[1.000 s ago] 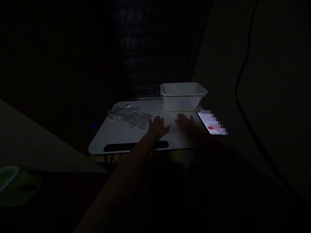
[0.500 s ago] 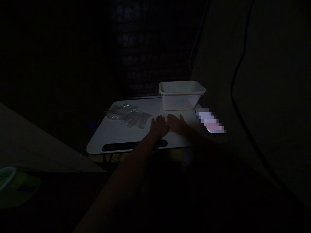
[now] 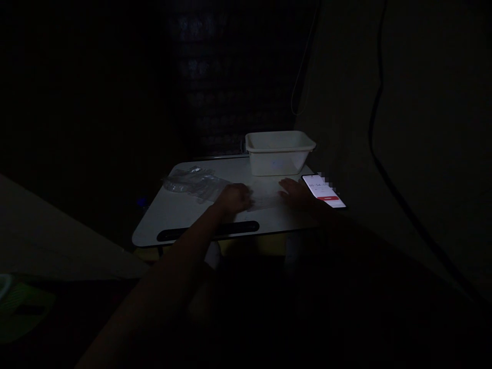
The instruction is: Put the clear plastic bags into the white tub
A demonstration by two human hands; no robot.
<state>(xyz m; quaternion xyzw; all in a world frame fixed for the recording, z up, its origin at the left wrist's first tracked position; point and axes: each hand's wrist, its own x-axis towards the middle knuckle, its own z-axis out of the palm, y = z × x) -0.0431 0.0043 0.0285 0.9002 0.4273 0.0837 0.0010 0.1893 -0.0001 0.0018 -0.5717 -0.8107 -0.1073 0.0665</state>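
A thin clear plastic bag (image 3: 265, 202) lies flat on the white table between my two hands, faint in the dim light. My left hand (image 3: 235, 198) is at the bag's left end, its fingers bent down and smeared by motion, so whether they grip the plastic is unclear. At the right end, my right hand (image 3: 295, 193) rests low over the tabletop with its fingers stretched out to the left. More clear plastic bags (image 3: 194, 182) lie crumpled in a loose pile just beyond my left hand.
A white plastic basin (image 3: 280, 161) stands at the table's back right. A lit phone (image 3: 323, 190) lies by the right edge. Along the front edge of the table (image 3: 154, 218) runs a black slot (image 3: 207, 230). A green basket (image 3: 25, 310) sits at lower left; a dark cable hangs at right.
My hands, side by side before, have moved apart. The left went left and its fingers bent; the right shifted right. The bag between them now shows. The view has shifted slightly.
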